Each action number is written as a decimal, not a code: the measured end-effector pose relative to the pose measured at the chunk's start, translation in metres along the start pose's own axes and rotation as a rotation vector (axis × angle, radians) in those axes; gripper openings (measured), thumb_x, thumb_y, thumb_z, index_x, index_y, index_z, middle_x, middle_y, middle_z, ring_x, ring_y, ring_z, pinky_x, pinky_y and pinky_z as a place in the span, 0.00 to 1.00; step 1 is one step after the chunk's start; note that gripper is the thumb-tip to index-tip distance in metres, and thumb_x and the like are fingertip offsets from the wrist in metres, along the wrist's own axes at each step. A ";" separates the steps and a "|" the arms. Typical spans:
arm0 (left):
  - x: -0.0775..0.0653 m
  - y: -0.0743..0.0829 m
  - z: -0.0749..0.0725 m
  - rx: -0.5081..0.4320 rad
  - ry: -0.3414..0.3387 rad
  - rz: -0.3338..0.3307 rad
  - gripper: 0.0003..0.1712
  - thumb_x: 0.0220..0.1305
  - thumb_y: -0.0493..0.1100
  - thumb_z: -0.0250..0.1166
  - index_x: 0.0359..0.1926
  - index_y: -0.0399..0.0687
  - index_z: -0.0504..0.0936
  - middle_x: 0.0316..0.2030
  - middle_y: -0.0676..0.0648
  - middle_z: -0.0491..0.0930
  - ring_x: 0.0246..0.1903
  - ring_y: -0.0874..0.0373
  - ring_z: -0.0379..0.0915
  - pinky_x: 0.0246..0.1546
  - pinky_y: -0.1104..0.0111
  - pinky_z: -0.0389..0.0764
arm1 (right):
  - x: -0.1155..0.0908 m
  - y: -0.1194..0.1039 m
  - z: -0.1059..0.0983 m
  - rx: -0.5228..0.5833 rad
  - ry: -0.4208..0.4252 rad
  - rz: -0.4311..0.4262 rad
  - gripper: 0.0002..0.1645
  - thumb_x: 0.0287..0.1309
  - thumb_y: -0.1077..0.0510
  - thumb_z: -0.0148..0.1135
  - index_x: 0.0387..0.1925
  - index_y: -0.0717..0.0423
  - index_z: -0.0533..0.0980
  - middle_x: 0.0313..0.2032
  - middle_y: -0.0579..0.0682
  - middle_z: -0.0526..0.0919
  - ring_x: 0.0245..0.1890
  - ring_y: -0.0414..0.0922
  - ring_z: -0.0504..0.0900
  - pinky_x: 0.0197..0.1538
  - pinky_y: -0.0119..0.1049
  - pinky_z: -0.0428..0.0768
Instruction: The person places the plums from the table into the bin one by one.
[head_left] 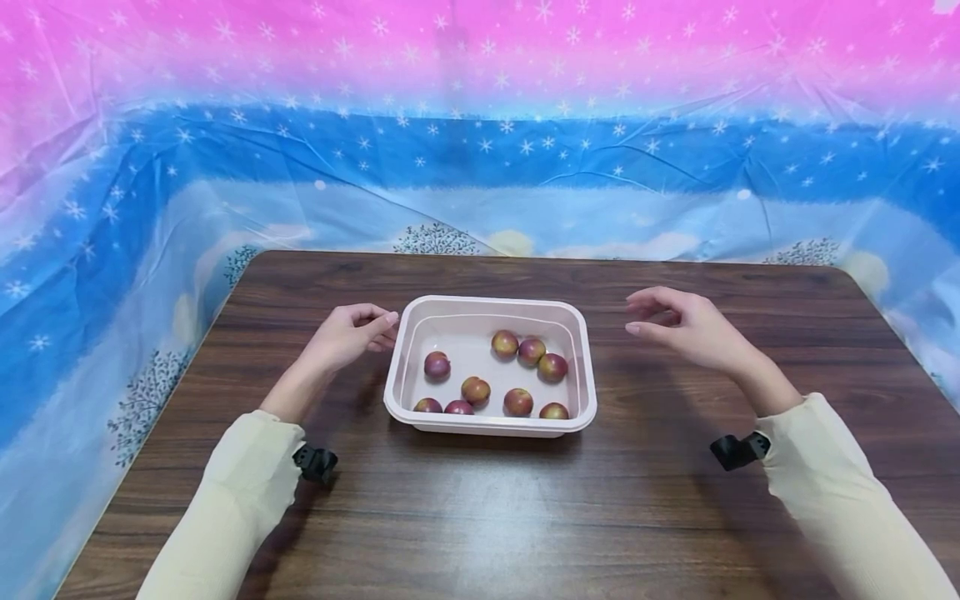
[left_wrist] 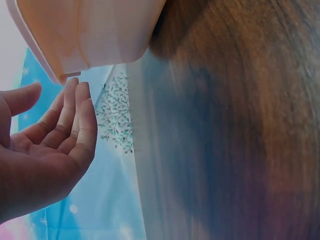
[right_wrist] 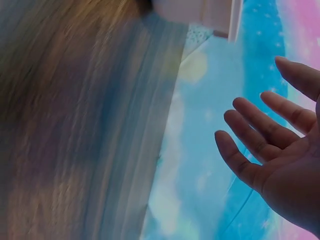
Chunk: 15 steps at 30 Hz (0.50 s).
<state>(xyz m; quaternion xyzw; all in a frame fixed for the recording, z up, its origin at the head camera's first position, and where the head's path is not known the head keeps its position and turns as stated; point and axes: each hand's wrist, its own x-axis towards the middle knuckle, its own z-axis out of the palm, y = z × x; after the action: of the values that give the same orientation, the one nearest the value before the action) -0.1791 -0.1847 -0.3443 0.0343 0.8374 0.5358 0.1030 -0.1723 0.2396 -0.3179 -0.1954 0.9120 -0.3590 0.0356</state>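
A white plastic tub [head_left: 491, 423] stands on the table with several reddish-purple plums [head_left: 476, 391] lying on its floor. Three plums [head_left: 532, 351] form a row at the back right; others lie along the front wall. Close beside the tub's left rim is my left hand [head_left: 352, 335], thumb and fingers apart with nothing between them. In the left wrist view its fingertips [left_wrist: 84, 89] come right up to the rim. My right hand [head_left: 690, 327] hovers off to the tub's right, fingers loosely spread and holding nothing; the right wrist view shows a gap between them.
The dark wood-grain table [head_left: 480, 517] extends to a back edge with rounded corners. Behind it hangs a pink and blue snowflake-patterned cloth [head_left: 480, 150]. Each cream sleeve [head_left: 243, 467] has a black wrist camera [head_left: 738, 451] close by.
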 end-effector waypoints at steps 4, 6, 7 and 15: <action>-0.002 -0.003 -0.003 0.030 0.005 -0.009 0.21 0.68 0.43 0.53 0.49 0.24 0.71 0.37 0.33 0.78 0.39 0.43 0.76 0.45 0.57 0.78 | -0.006 0.011 -0.003 -0.032 0.016 0.049 0.25 0.58 0.51 0.60 0.53 0.60 0.71 0.45 0.59 0.78 0.42 0.54 0.79 0.42 0.46 0.78; -0.003 -0.006 -0.005 0.065 0.009 -0.018 0.22 0.68 0.44 0.52 0.50 0.25 0.71 0.41 0.32 0.77 0.41 0.43 0.75 0.45 0.57 0.77 | -0.009 0.019 -0.004 -0.050 0.023 0.071 0.26 0.59 0.50 0.59 0.54 0.60 0.70 0.46 0.62 0.77 0.43 0.57 0.79 0.43 0.50 0.78; -0.004 -0.007 -0.007 0.101 0.015 -0.018 0.23 0.68 0.46 0.52 0.50 0.27 0.72 0.41 0.32 0.77 0.42 0.43 0.75 0.45 0.57 0.77 | -0.011 0.023 -0.004 -0.060 0.025 0.083 0.26 0.59 0.49 0.59 0.54 0.61 0.70 0.47 0.64 0.76 0.44 0.59 0.78 0.43 0.52 0.77; -0.007 -0.015 -0.018 0.518 0.064 0.038 0.33 0.68 0.56 0.48 0.61 0.34 0.64 0.56 0.32 0.67 0.57 0.39 0.60 0.57 0.48 0.62 | -0.018 0.049 -0.004 -0.182 0.034 0.152 0.34 0.64 0.42 0.49 0.61 0.63 0.64 0.61 0.67 0.62 0.58 0.66 0.61 0.56 0.63 0.60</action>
<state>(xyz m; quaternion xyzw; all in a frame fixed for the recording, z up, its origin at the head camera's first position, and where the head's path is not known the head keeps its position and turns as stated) -0.1749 -0.2083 -0.3500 0.0586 0.9487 0.3060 0.0542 -0.1724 0.2815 -0.3491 -0.1219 0.9534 -0.2743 0.0294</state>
